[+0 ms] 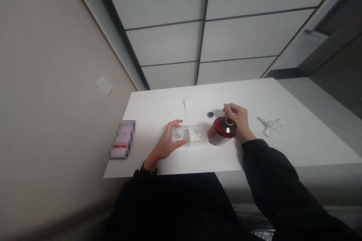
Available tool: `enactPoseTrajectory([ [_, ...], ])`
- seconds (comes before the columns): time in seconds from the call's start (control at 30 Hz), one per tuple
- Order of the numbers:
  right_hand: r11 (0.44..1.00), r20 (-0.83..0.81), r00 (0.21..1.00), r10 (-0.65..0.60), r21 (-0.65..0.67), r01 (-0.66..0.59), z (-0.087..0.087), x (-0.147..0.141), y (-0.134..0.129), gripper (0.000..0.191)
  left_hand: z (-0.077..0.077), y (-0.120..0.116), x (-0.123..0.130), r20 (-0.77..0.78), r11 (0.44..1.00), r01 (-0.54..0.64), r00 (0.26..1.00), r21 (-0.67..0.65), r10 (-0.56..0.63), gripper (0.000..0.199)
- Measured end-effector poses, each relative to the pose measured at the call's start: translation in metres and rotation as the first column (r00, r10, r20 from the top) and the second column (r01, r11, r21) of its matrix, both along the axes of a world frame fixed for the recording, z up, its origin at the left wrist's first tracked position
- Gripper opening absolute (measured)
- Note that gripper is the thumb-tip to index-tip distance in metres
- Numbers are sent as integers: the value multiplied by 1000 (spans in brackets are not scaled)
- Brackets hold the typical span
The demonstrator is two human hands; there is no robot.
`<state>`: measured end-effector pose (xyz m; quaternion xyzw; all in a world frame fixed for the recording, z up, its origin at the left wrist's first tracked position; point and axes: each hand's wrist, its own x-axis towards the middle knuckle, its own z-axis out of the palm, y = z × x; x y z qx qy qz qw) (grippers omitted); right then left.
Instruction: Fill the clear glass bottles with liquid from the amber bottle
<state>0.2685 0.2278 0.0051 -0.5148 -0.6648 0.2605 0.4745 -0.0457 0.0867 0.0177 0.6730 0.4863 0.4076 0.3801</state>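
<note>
My left hand (164, 144) grips the left end of a clear two-part container (198, 135), with the thumb along its near side and the fingers along the far side. A round shape shows in each half. Against or very near the container's right end stands a dark red see-through bottle (220, 132) with an uncapped round mouth. Just behind and to the right of this bottle is my right hand (238, 116), its fingers curled and the fingertips pressed together. What they hold, if anything, is too small to tell. A small black cap (210, 114) lies left of those fingertips.
On the white table (169, 162), a white pipette-like piece (185, 104) lies at the back, beside a faint clear sheet. Crumpled white tissue or plastic (273, 126) is at the right. A blurred-out pinkish object (123, 139) rests near the left edge, by the wall.
</note>
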Motion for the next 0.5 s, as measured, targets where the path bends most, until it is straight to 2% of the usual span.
enactPoseTrajectory([
  [0.17, 1000, -1, 1000, -7, 1, 7, 1, -1, 0, 51, 3, 0, -1, -73, 999, 39, 997, 3, -39, 35],
  [0.3, 1000, -2, 1000, -8, -4, 8, 1, -1, 0, 51, 1, -1, 0, -36, 1000, 0, 999, 1, 0, 47],
  [0.5, 1000, 8, 1000, 2, -17, -2, 2, 0, -1, 49, -6, -5, 7, 31, 990, -93, 995, 110, 91, 56],
])
